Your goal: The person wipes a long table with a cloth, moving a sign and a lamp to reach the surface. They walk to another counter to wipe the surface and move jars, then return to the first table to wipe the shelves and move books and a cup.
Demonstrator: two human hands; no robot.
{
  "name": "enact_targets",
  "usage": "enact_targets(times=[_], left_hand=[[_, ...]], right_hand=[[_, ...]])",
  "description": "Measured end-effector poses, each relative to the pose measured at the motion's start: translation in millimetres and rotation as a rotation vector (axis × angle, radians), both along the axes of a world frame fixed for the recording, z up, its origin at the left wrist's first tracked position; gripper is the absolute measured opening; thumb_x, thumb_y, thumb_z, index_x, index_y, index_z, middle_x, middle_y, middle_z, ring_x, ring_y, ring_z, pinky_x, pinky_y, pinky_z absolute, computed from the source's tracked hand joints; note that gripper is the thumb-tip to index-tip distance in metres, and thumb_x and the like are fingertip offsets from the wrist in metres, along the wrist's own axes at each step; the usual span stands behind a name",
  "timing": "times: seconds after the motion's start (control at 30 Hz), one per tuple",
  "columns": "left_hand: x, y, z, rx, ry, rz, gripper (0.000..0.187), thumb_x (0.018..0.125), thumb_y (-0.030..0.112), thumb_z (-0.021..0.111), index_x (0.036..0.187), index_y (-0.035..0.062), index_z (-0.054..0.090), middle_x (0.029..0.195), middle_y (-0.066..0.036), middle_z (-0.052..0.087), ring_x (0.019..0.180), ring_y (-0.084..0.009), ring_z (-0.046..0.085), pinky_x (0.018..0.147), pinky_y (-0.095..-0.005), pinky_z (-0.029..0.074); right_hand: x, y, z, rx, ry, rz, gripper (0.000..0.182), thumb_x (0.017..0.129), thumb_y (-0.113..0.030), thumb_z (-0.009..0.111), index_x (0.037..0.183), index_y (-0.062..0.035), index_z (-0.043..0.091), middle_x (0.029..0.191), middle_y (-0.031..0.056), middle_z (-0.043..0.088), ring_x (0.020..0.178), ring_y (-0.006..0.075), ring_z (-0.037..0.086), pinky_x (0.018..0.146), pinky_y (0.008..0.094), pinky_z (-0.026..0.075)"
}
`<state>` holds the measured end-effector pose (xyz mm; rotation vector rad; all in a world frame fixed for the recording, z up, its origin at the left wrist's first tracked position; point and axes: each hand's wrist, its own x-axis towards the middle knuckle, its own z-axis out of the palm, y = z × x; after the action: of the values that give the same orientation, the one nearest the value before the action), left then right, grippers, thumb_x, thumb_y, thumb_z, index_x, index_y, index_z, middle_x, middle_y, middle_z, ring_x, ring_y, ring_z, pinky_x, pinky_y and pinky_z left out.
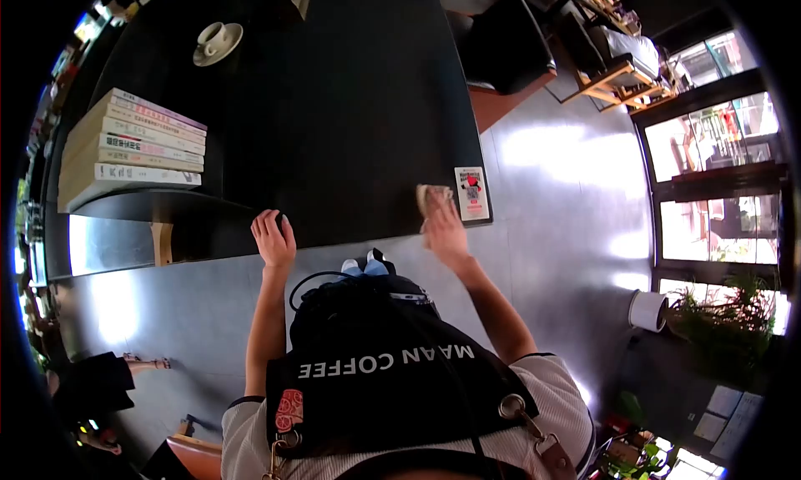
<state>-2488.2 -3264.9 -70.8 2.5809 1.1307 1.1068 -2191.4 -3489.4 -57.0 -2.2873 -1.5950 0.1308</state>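
Note:
My right hand point(445, 230) presses a crumpled beige cloth point(435, 198) near the front right corner of the black table point(350, 130). Just right of the cloth, a white card with a QR code point(472, 194) lies at the table's edge. My left hand point(274, 236) rests at the table's front edge, fingers bent over it, with nothing seen in it. To its left stands a stack of several books point(146, 142). A white cup point(214, 38) on a saucer point(225, 53) is farther back on the left.
A small box-like holder point(294, 5) stands at the far edge. A dark chair point(509, 46) is beyond the table's right side. Another person's arm point(148, 363) shows at lower left. A white planter point(647, 311) stands at right.

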Motion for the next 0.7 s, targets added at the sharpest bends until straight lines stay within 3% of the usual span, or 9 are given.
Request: enact_targets(times=[0.03, 0.07, 0.13, 0.2, 0.3, 0.33, 0.47, 0.57, 0.7], left_hand=[[-0.2, -0.7, -2.0, 0.008, 0.002, -0.002, 0.022, 0.084, 0.011, 0.054, 0.104, 0.0011, 0.053, 0.103, -0.016, 0.054, 0.096, -0.0351, 0.050, 0.088, -0.0443, 0.037], [0.4, 0.0, -3.0, 0.021, 0.002, 0.001, 0.022, 0.084, 0.011, 0.054, 0.104, 0.0012, 0.053, 0.103, -0.016, 0.055, 0.096, -0.0350, 0.050, 0.088, -0.0441, 0.037], [1.7, 1.0, 1.0, 0.091, 0.016, 0.014, 0.023, 0.082, 0.011, 0.055, 0.103, 0.0007, 0.053, 0.100, -0.016, 0.054, 0.093, -0.0347, 0.051, 0.084, -0.0434, 0.038], [2.9, 0.3, 3.0, 0.101, 0.038, 0.027, 0.023, 0.081, 0.012, 0.056, 0.102, 0.0016, 0.054, 0.100, -0.015, 0.054, 0.092, -0.0342, 0.051, 0.085, -0.0428, 0.038], [0.8, -0.7, 0.6, 0.100, 0.049, 0.024, 0.022, 0.081, 0.012, 0.056, 0.100, 0.0023, 0.054, 0.100, -0.014, 0.054, 0.092, -0.0335, 0.051, 0.086, -0.0425, 0.037], [1.5, -0.7, 1.1, 0.099, 0.050, 0.024, 0.021, 0.081, 0.012, 0.056, 0.100, 0.0023, 0.054, 0.099, -0.014, 0.054, 0.092, -0.0335, 0.051, 0.086, -0.0425, 0.037], [4.9, -1.3, 7.3, 0.095, 0.041, 0.030, 0.020, 0.081, 0.012, 0.056, 0.099, 0.0025, 0.054, 0.098, -0.013, 0.054, 0.091, -0.0334, 0.051, 0.086, -0.0428, 0.037], [2.6, -1.0, 3.4, 0.041, 0.054, 0.018, 0.021, 0.082, 0.012, 0.056, 0.101, 0.0038, 0.054, 0.101, -0.014, 0.054, 0.094, -0.0345, 0.050, 0.087, -0.0437, 0.036], [1.3, 0.1, -0.1, 0.032, 0.054, 0.045, 0.024, 0.081, 0.014, 0.056, 0.103, 0.0031, 0.054, 0.103, -0.014, 0.054, 0.097, -0.0348, 0.049, 0.089, -0.0452, 0.035]], right_hand=[[8.7, -9.6, -1.7, 0.047, 0.089, -0.051, 0.050, 0.089, -0.012, 0.045, 0.135, 0.0024, 0.036, 0.141, 0.0167, 0.037, 0.134, 0.0322, 0.030, 0.110, 0.0378, 0.023], [14.0, -14.3, 13.7, 0.153, 0.400, -0.243, 0.048, 0.091, -0.010, 0.043, 0.137, 0.0001, 0.035, 0.141, 0.0173, 0.037, 0.133, 0.0340, 0.030, 0.110, 0.0359, 0.023], [28.4, -23.0, 40.8, 0.308, 0.538, -0.461, 0.047, 0.093, -0.011, 0.041, 0.139, -0.0037, 0.033, 0.143, 0.0168, 0.034, 0.134, 0.0349, 0.029, 0.110, 0.0386, 0.021], [41.7, -30.9, 46.4, 0.398, 0.189, -0.521, 0.048, 0.094, -0.014, 0.042, 0.141, -0.0067, 0.030, 0.147, 0.0147, 0.028, 0.136, 0.0330, 0.025, 0.110, 0.0478, 0.017], [45.2, -24.5, -0.6, -0.116, -0.104, -0.469, 0.050, 0.093, -0.018, 0.044, 0.140, -0.0064, 0.032, 0.149, 0.0125, 0.024, 0.139, 0.0312, 0.019, 0.109, 0.0544, 0.013], [41.3, -15.2, -8.7, 0.035, -0.065, -0.440, 0.050, 0.092, -0.020, 0.044, 0.139, -0.0052, 0.033, 0.150, 0.0126, 0.022, 0.140, 0.0300, 0.016, 0.110, 0.0528, 0.013], [73.1, 20.0, -15.5, 0.009, -0.176, -0.399, 0.051, 0.091, -0.018, 0.043, 0.139, -0.0024, 0.032, 0.149, 0.0146, 0.024, 0.139, 0.0302, 0.019, 0.112, 0.0484, 0.014], [89.9, 49.1, -7.4, 0.053, -0.104, -0.389, 0.050, 0.091, -0.016, 0.042, 0.139, -0.0019, 0.032, 0.148, 0.0149, 0.025, 0.138, 0.0302, 0.020, 0.112, 0.0469, 0.014], [51.1, 53.3, -5.6, -0.009, -0.165, -0.213, 0.049, 0.092, -0.018, 0.040, 0.137, -0.0011, 0.035, 0.149, 0.0150, 0.024, 0.138, 0.0290, 0.021, 0.112, 0.0455, 0.015]])
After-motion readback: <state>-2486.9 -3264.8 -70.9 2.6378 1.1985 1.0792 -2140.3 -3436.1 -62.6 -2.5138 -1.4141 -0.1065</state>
